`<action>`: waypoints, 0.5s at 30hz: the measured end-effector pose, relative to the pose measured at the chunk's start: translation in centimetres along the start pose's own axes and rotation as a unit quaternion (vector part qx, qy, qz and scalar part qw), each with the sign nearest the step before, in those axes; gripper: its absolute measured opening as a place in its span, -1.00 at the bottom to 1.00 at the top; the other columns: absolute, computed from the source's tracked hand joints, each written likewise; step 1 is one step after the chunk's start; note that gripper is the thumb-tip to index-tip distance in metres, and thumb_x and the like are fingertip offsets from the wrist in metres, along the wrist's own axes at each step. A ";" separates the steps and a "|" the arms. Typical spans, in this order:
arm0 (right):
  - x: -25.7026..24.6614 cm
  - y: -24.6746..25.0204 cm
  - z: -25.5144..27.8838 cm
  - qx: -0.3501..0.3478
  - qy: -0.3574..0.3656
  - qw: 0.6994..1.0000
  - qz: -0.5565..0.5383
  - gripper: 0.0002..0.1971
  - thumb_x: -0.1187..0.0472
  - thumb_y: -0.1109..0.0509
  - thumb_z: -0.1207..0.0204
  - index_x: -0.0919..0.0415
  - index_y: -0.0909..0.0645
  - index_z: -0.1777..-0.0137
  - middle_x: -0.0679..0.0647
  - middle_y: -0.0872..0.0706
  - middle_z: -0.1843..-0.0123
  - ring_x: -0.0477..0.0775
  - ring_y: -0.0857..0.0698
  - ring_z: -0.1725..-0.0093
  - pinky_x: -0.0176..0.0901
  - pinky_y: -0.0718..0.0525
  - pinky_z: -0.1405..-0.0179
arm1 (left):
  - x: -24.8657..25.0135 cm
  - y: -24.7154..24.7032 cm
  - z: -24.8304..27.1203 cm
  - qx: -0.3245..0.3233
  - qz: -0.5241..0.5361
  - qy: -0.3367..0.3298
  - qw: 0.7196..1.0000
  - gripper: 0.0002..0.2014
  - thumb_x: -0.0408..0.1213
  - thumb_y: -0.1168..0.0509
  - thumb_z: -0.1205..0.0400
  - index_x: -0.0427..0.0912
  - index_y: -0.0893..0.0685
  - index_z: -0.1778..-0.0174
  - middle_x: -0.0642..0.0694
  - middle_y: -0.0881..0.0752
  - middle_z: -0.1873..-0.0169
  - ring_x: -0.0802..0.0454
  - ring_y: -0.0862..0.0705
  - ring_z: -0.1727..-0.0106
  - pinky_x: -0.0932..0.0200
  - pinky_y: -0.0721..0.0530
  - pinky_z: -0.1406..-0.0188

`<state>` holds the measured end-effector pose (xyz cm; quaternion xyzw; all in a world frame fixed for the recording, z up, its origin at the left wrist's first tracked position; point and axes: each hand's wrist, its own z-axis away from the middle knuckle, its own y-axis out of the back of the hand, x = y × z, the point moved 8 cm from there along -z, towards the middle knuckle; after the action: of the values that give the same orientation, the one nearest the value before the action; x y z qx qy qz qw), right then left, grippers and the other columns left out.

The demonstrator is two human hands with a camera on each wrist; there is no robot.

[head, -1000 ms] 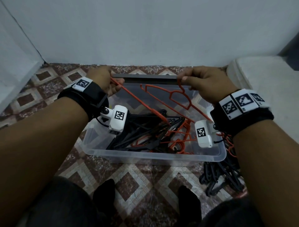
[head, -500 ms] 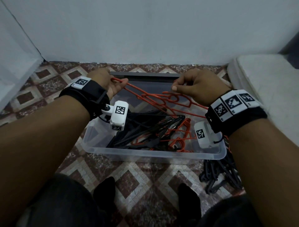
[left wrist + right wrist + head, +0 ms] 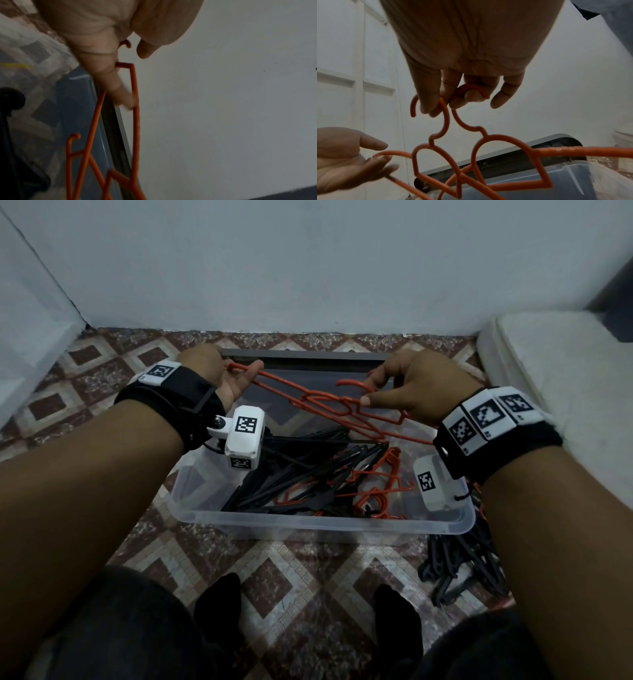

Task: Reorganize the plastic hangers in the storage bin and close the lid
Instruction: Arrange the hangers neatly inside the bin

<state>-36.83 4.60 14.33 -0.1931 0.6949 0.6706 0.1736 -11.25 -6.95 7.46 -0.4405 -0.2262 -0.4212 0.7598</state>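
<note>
Two orange hangers (image 3: 329, 405) hang side by side over the clear plastic bin (image 3: 308, 523), lying nearly flat. My right hand (image 3: 371, 390) pinches both of their hooks (image 3: 471, 88) between thumb and fingers. My left hand (image 3: 246, 378) is at their far shoulder ends (image 3: 135, 108), which rest across its loosely spread fingers (image 3: 385, 161) with the thumb just above. Inside the bin lie several black hangers (image 3: 291, 474) and a few more orange hangers (image 3: 380, 491) in a tangle. The grey lid (image 3: 301, 359) stands behind the bin against the wall.
A heap of black hangers (image 3: 459, 563) lies on the patterned tile floor to the right of the bin. A white cushioned edge (image 3: 548, 364) is at the far right. My feet in dark socks (image 3: 219, 604) are in front of the bin.
Both hands have come lower and the two orange hangers have tipped from upright to nearly flat over the bin. My left hand's hold on their ends has loosened.
</note>
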 end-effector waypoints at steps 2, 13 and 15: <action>0.3 0.0 -0.2 0.014 -0.009 1.000 0.022 -0.85 -0.07 -0.54 -0.47 -0.02 -0.79 0.12 -0.28 -0.58 0.37 -0.36 -0.56 0.45 -0.35 -0.37 0.46 | -0.3 0.0 0.1 0.004 -0.016 0.015 1.000 -0.80 -0.28 -0.08 -0.79 -0.33 -0.41 0.07 -0.21 -0.52 0.28 -0.11 -0.70 0.59 -0.05 -0.82 0.31; 0.2 -0.5 -0.7 0.034 -0.036 0.998 0.047 -0.77 -0.05 -0.48 -0.53 0.08 -0.80 0.21 -0.17 -0.67 0.43 -0.25 -0.60 0.49 -0.40 -0.35 0.57 | 0.2 -8.8 6.4 -0.170 -0.682 -0.415 0.578 -0.62 0.19 -0.22 -0.59 0.01 -0.66 -0.12 0.05 -0.68 0.02 0.05 -0.64 0.04 0.15 -0.55 0.03; -0.1 -0.8 -0.8 0.035 -0.031 0.997 0.060 -0.72 -0.04 -0.47 -0.54 0.15 -0.78 0.24 -0.01 -0.72 0.40 -0.10 -0.64 0.45 -0.32 -0.38 0.57 | -4.2 -10.7 9.0 -0.293 -0.685 -0.413 0.524 -0.67 0.10 -0.28 -0.61 0.03 -0.64 -0.22 0.07 -0.69 -0.03 0.11 -0.67 0.02 0.18 -0.58 0.03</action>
<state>-36.34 3.78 13.77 -0.1236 0.7226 0.6608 0.1609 -22.22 -0.14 14.15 -0.4719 -0.6109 -0.6256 -0.1129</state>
